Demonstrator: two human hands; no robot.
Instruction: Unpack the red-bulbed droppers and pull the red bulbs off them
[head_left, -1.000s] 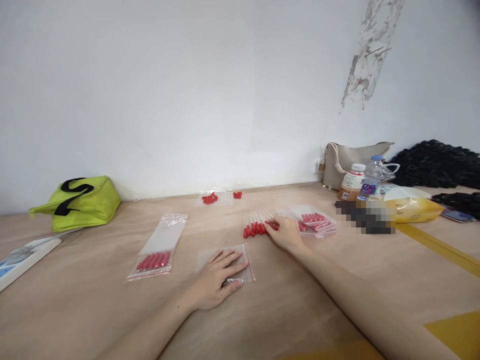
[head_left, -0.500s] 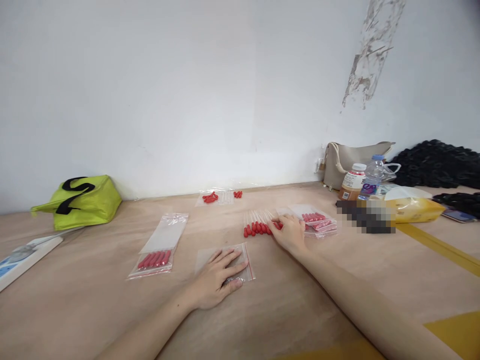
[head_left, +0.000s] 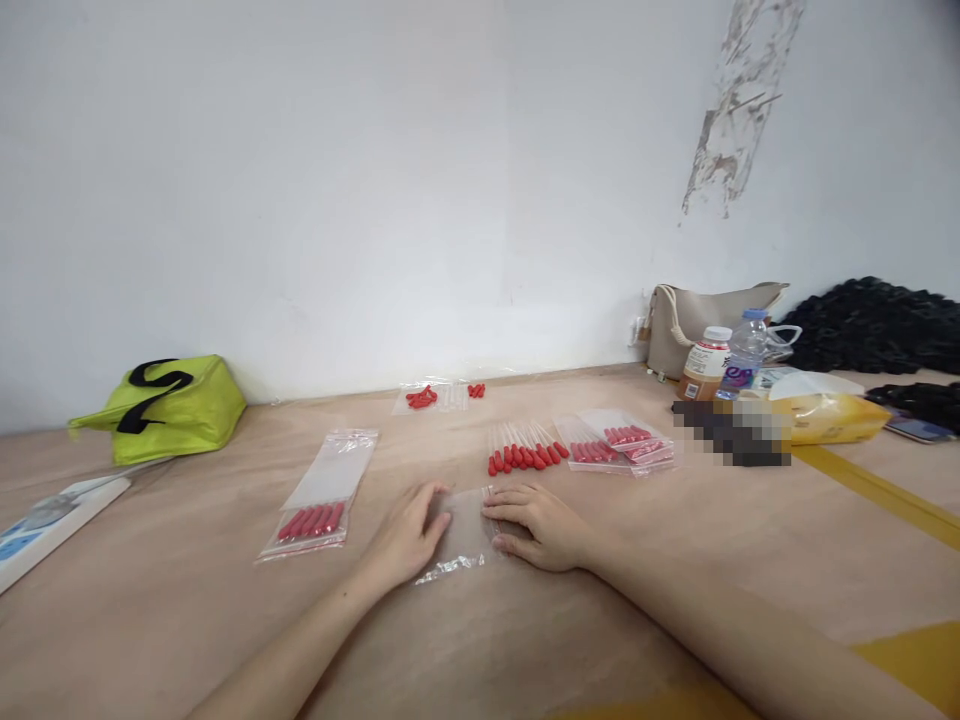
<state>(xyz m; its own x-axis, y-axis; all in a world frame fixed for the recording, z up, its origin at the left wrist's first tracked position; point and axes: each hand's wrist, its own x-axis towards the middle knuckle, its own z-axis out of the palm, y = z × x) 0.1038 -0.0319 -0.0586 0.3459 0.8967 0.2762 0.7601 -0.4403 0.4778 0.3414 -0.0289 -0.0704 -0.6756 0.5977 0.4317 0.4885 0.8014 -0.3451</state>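
Flat on the table lies a clear zip bag (head_left: 466,530) with nothing visible inside. My left hand (head_left: 409,532) rests at its left edge, fingers curved and thumb apart. At the bag's right, zip-strip edge is my right hand (head_left: 538,525), its fingertips touching the strip and its thumb spread away from them. Just beyond, a row of red-tipped pieces with thin pale stems (head_left: 525,457) lies side by side. To the right is a stack of zip bags holding red pieces (head_left: 630,450). Left of my hands, another filled zip bag (head_left: 319,510) shows several red pieces inside.
Small red pieces (head_left: 421,397) lie on a clear bag by the wall. A lime-green bag (head_left: 180,410) and a white power strip (head_left: 67,520) are at left. Bottles (head_left: 705,365), a beige bag (head_left: 671,320), a yellow pack (head_left: 832,418) and a black heap (head_left: 877,325) stand right.
My right hand has left the row of red-tipped pieces and come to the zip bag's right edge. My left hand has slid left off the bag's middle, uncovering it.
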